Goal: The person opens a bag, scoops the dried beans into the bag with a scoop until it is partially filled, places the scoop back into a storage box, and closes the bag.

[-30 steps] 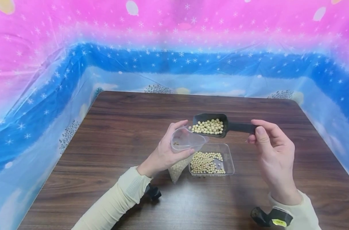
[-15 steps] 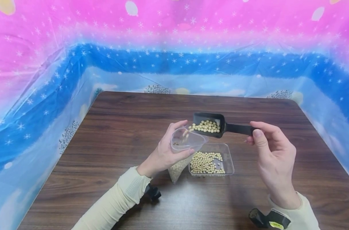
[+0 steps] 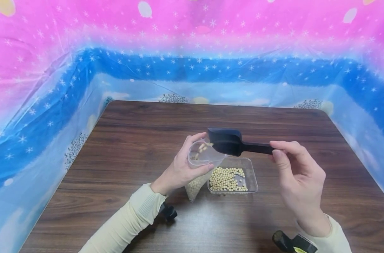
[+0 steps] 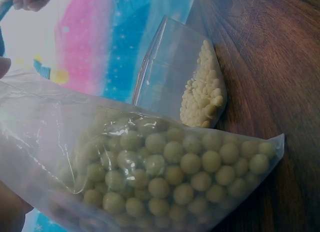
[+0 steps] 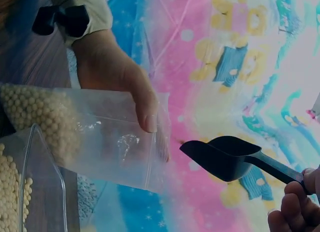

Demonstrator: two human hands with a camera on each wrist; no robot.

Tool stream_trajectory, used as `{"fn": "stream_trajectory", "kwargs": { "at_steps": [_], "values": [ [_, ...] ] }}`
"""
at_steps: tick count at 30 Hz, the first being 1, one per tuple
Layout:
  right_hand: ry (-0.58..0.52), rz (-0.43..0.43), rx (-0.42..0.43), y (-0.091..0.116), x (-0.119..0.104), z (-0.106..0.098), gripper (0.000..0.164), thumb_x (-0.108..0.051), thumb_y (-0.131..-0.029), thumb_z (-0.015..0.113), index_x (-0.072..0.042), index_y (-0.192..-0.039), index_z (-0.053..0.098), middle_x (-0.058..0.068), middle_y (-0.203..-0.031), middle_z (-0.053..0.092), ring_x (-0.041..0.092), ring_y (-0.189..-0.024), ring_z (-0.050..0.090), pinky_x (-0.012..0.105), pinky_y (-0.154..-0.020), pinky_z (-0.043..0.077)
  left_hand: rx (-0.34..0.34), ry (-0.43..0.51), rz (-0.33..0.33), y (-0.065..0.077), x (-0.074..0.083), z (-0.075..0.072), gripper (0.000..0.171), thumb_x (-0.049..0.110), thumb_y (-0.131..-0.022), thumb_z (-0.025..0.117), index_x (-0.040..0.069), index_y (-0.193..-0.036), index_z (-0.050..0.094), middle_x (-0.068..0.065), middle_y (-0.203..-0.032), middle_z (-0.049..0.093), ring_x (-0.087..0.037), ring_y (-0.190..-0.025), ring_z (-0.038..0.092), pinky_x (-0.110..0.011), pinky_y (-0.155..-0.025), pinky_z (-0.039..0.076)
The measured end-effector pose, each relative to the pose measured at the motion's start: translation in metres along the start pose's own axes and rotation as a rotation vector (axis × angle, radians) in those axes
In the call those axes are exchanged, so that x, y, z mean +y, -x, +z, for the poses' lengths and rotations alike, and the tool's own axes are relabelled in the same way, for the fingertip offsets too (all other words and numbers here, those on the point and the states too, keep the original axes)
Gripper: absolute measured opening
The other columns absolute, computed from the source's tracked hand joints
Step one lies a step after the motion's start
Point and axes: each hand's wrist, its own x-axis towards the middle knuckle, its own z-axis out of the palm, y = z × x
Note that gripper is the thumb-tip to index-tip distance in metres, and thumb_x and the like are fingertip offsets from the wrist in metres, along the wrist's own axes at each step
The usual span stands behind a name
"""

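My left hand [image 3: 179, 170] holds a clear zip-lock bag [image 3: 196, 184] by its mouth, thumb on the near side and fingers spread round the far side. The bag's mouth is spread wide. Round pale soybeans [image 4: 170, 177] fill its lower part in the left wrist view. My right hand [image 3: 300, 182] pinches the end of the handle of a black scoop [image 3: 225, 140]. The scoop is tipped at the right edge of the bag's mouth, and a few soybeans [image 3: 202, 147] fall inside. What is left in the scoop is hidden.
A clear rectangular plastic box [image 3: 253, 177] with a layer of soybeans [image 3: 226, 179] stands on the dark wooden table [image 3: 141, 140], just right of the bag's base. A patterned pink and blue cloth [image 3: 192, 66] surrounds the table's back and sides.
My right hand has moved slightly left and tipped the scoop over. The soybeans that showed in it have gone from sight, some sliding into the bag. My left hand stays put.
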Motion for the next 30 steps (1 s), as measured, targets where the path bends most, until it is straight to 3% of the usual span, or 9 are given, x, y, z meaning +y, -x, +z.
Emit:
{"fn": "stream_trajectory", "kwargs": {
  "at_steps": [4, 7, 9, 11, 14, 18, 21, 27, 30],
  "values": [
    [0.114, -0.159, 0.086, -0.002, -0.006, 0.005, 0.009, 0.009, -0.088, 0.063, 0.013, -0.093, 0.068, 0.015, -0.078, 0.063, 0.009, -0.073, 0.058, 0.015, -0.068, 0.046, 0.006, -0.005, 0.008, 0.000, 0.000, 0.000, 0.078, 0.012, -0.084, 0.076, 0.028, -0.146, 0.033, -0.002, -0.126, 0.046, -0.024, -0.111, 0.052, -0.038, -0.085, 0.055],
    [0.296, -0.199, 0.130, -0.003, -0.006, -0.001, 0.011, 0.000, -0.090, 0.064, 0.009, -0.092, 0.071, 0.015, -0.071, 0.058, 0.006, -0.069, 0.049, 0.013, -0.063, 0.036, 0.004, 0.002, 0.002, 0.001, 0.000, 0.001, 0.078, 0.013, -0.084, 0.076, 0.029, -0.146, 0.033, -0.003, -0.126, 0.046, -0.025, -0.110, 0.051, -0.037, -0.082, 0.056],
    [0.454, -0.171, 0.048, -0.003, -0.004, -0.009, 0.015, -0.005, -0.092, 0.061, 0.005, -0.095, 0.071, 0.012, -0.071, 0.055, 0.007, -0.068, 0.044, 0.014, -0.061, 0.032, 0.008, -0.005, 0.006, 0.001, 0.000, 0.001, 0.078, 0.013, -0.084, 0.077, 0.029, -0.146, 0.033, -0.003, -0.126, 0.047, -0.025, -0.110, 0.051, -0.037, -0.083, 0.056],
    [0.607, -0.110, -0.114, -0.001, 0.001, -0.017, 0.016, -0.008, -0.094, 0.059, 0.003, -0.100, 0.070, 0.009, -0.075, 0.058, 0.008, -0.070, 0.044, 0.018, -0.059, 0.034, 0.015, -0.014, 0.009, 0.001, 0.000, 0.000, 0.078, 0.014, -0.083, 0.077, 0.029, -0.146, 0.033, -0.003, -0.125, 0.047, -0.025, -0.109, 0.052, -0.037, -0.083, 0.056],
    [0.745, -0.016, -0.349, 0.005, 0.016, -0.020, 0.013, -0.005, -0.093, 0.059, -0.001, -0.102, 0.068, 0.006, -0.081, 0.061, 0.014, -0.072, 0.048, 0.026, -0.059, 0.040, 0.021, -0.022, 0.007, 0.001, 0.000, 0.000, 0.078, 0.014, -0.083, 0.077, 0.030, -0.146, 0.033, -0.002, -0.125, 0.048, -0.025, -0.108, 0.053, -0.036, -0.083, 0.056],
    [0.792, 0.114, -0.470, 0.018, 0.037, -0.017, 0.011, -0.001, -0.090, 0.061, -0.002, -0.098, 0.068, 0.005, -0.083, 0.064, 0.020, -0.075, 0.052, 0.038, -0.062, 0.045, 0.011, -0.017, 0.000, 0.001, -0.001, 0.001, 0.078, 0.014, -0.083, 0.077, 0.030, -0.146, 0.033, -0.002, -0.125, 0.047, -0.025, -0.108, 0.054, -0.036, -0.084, 0.056],
    [0.798, 0.192, -0.464, 0.026, 0.045, -0.017, 0.011, -0.003, -0.091, 0.060, -0.002, -0.098, 0.069, 0.006, -0.083, 0.064, 0.022, -0.074, 0.053, 0.038, -0.062, 0.044, 0.005, -0.019, 0.007, 0.001, -0.002, 0.002, 0.078, 0.014, -0.084, 0.076, 0.030, -0.146, 0.033, -0.003, -0.125, 0.047, -0.025, -0.108, 0.054, -0.037, -0.084, 0.056],
    [0.762, 0.358, -0.403, 0.032, 0.050, -0.020, 0.011, -0.010, -0.095, 0.059, -0.009, -0.101, 0.068, -0.001, -0.073, 0.059, 0.014, -0.056, 0.044, 0.025, -0.048, 0.035, 0.007, -0.025, 0.024, -0.001, -0.001, 0.002, 0.078, 0.014, -0.084, 0.076, 0.030, -0.146, 0.032, -0.002, -0.125, 0.047, -0.024, -0.108, 0.053, -0.036, -0.082, 0.057],
    [0.752, 0.398, -0.393, 0.035, 0.052, -0.019, 0.011, -0.011, -0.095, 0.059, -0.010, -0.101, 0.068, -0.002, -0.072, 0.059, 0.013, -0.054, 0.044, 0.025, -0.047, 0.035, 0.013, -0.031, 0.026, -0.001, 0.000, 0.002, 0.078, 0.015, -0.084, 0.077, 0.031, -0.146, 0.033, -0.001, -0.125, 0.047, -0.023, -0.108, 0.052, -0.037, -0.082, 0.056]
  ]
}}
